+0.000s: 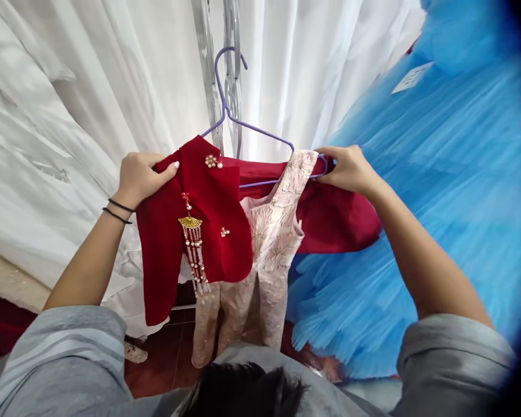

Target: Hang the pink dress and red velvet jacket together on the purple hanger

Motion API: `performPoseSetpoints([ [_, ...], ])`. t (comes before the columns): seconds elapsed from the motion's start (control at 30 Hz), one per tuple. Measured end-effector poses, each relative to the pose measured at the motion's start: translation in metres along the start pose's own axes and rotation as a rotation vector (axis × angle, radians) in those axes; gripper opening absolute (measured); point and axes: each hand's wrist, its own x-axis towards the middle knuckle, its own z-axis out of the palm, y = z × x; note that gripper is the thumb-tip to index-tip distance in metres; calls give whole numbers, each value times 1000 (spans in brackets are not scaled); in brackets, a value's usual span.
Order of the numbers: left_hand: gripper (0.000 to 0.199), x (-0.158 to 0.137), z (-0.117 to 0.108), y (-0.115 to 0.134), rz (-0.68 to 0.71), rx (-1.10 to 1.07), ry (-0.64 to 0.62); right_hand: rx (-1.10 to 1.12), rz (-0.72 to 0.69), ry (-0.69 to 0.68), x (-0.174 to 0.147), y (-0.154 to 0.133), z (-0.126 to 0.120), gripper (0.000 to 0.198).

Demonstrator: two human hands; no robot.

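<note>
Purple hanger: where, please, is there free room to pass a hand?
Probably inside the purple hanger, between its sloping arms and the red jacket below. Bare floor also shows between the shoe and pale trousers. Crowded: jacket shoulder under the left hand, hanger tip at the right hand, and rightward, the blue dress.

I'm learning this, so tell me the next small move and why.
Perhaps bring the right half of the red velvet jacket forward over the right end of the thin purple hanger; that half hangs behind, leaving that end exposed in front.
</note>
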Motion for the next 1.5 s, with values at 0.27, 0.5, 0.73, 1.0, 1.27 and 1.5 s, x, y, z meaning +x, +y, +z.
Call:
performPoseSetpoints([
  [0.27, 45, -5, 35, 3, 45, -33, 44, -282, 56, -240, 28, 50, 26, 18],
  [0.5, 46, -12, 27, 3, 42, -21, 13, -109, 18, 235, 71, -3, -36, 23],
  [0.73, 36, -23, 22, 0, -4, -8, 5, -392, 193, -86, 37, -78, -73, 42],
  [1.0, 30, -39, 18, 15, -78, 39, 17, -257, 140, -224, -41, -147, 72, 79],
  [1.27, 39, -19, 18, 63, 597, 299, -213, -54, 26, 59, -14, -159, 83, 78],
  [1.5, 12, 26, 14, 88, 465, 124, -191, 12, 16, -50, -19, -143, 86, 86],
])
